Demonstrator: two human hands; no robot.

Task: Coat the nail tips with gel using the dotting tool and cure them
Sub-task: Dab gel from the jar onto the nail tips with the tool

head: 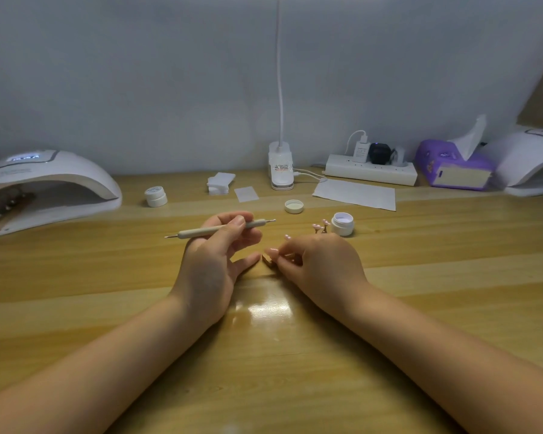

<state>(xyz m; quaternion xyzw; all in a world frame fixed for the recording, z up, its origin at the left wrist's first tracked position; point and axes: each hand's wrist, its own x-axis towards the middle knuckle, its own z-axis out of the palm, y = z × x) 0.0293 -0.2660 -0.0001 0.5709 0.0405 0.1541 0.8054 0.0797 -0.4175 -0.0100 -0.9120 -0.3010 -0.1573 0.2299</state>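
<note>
My left hand (215,260) grips a beige double-ended dotting tool (201,231), held level above the wooden table (452,277). Just to its right, my right hand (318,264) pinches a small stand carrying a pink nail tip (271,253) that rests on the table. Behind that hand stand more pink nail tips (320,227) on little holders. An open white gel jar (342,223) sits right of them, its lid (294,206) lying further back. A curing lamp (44,189) at far left holds a strip of nail tips inside.
A closed white jar (156,196), a stack of cotton pads (220,182), a clip lamp base (281,170) and a paper sheet (355,194) line the back. A power strip (370,170), a purple tissue pack (455,166) and a second curing lamp (530,164) stand at back right.
</note>
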